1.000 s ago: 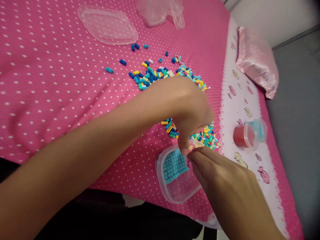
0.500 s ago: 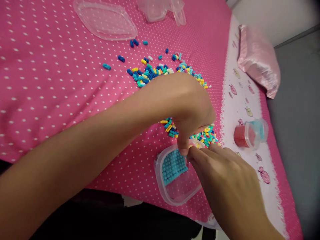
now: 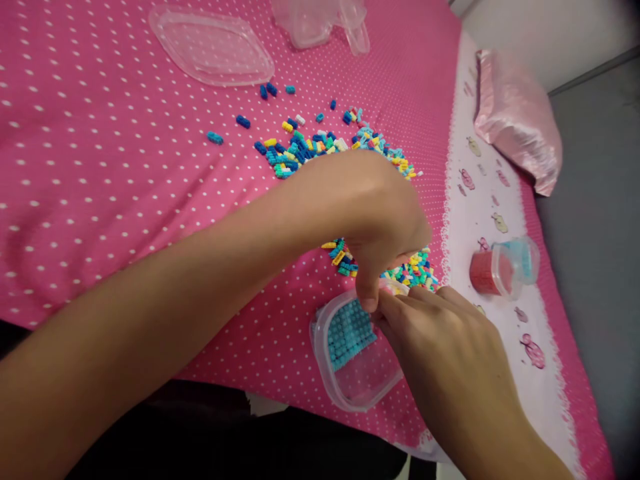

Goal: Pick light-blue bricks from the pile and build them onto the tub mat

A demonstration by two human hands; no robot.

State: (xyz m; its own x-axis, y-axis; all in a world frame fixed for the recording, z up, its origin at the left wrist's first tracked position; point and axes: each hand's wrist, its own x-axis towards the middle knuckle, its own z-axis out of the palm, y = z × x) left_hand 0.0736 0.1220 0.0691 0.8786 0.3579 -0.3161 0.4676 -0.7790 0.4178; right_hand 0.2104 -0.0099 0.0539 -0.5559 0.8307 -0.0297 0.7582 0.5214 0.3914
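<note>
My left hand bends down at the wrist, its thumb and fingers pinched together. Right beside it, my right hand is closed too, and the fingertips of both meet. Whatever is between them is hidden by the fingers. Just under the fingertips stands a clear plastic container, with a block of joined teal bricks along its far side. My right hand covers part of the container's rim. Beyond and partly behind my left hand spreads a pile of small multicoloured toy bricks.
A pink polka-dot cloth covers the bed. A clear lid and another clear plastic container lie at the far side. To the right are a tub of red bricks, a tub of teal bricks and a pink satin pillow.
The view has shifted very slightly. Both hands stay pinched together over the container, with hardly any visible movement.
</note>
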